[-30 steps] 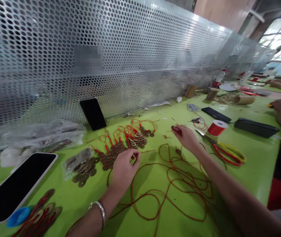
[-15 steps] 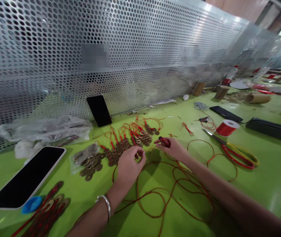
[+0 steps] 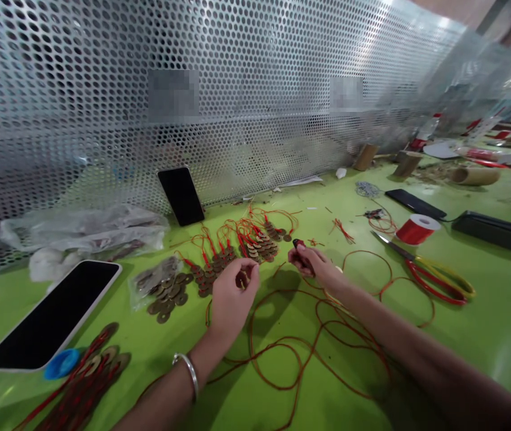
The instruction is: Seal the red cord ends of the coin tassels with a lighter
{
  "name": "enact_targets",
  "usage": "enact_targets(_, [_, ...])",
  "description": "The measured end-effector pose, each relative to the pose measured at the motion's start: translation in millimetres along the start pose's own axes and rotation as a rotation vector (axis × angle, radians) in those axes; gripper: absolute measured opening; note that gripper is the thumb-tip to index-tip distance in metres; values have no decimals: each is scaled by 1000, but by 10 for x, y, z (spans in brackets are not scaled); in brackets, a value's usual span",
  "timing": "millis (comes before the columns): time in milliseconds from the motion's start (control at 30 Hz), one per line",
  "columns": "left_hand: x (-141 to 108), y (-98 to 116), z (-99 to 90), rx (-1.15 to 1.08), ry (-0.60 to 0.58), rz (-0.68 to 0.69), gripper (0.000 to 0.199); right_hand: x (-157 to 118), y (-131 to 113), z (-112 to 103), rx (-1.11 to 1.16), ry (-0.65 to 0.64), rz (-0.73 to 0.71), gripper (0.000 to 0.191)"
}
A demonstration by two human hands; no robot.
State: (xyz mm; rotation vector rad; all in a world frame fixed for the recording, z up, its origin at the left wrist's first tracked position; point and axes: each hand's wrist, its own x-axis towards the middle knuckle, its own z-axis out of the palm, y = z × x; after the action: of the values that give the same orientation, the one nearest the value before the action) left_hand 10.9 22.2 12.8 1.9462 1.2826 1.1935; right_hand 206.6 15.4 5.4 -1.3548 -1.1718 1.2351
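Note:
My left hand (image 3: 233, 293), a silver bangle on its wrist, is closed in a pinch with thumb and forefinger together. A red cord (image 3: 251, 335) runs up behind this hand and seems held in it; the pinched end is too small to see clearly. My right hand (image 3: 313, 266) is wrapped round a red lighter (image 3: 299, 243), whose dark top sticks out above the fingers. Just beyond both hands lie several strings of brass coins (image 3: 262, 246) with red cord loops. Loose coins (image 3: 165, 302) spill from a clear plastic bag (image 3: 150, 281) left of my left hand.
Scissors (image 3: 435, 278) and a red thread spool (image 3: 417, 229) lie at right, near a phone (image 3: 414, 203) and a black case (image 3: 495, 232). At left are a larger phone (image 3: 53, 317), a blue ring (image 3: 62, 364) and more coin strings (image 3: 87, 389). A perforated metal screen (image 3: 255, 90) stands behind.
My right hand has turned and closed more around the lighter, moving slightly right, away from my left hand. My left hand keeps its pinch, shifted slightly. The view has tilted a little.

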Motion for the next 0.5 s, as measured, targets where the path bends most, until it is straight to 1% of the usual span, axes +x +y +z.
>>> enact_targets(67, [3, 26, -30, -22, 41, -24, 12, -20, -4, 30, 145, -39, 62, 46])
enact_targets(133, [14, 49, -60, -32, 61, -22, 12, -51, -2, 83, 210, -68, 122, 46])
enact_targets(333, [46, 64, -100, 22, 80, 29, 11, -184, -60, 355, 257, -96, 228, 38])
enact_targets(433, [36, 75, -114, 107, 47, 83, 11, -206, -96, 447, 293, -107, 265, 41])
enact_targets(500, [15, 96, -152, 156, 37, 114, 10, -207, -94, 469, 282, -104, 245, 43])
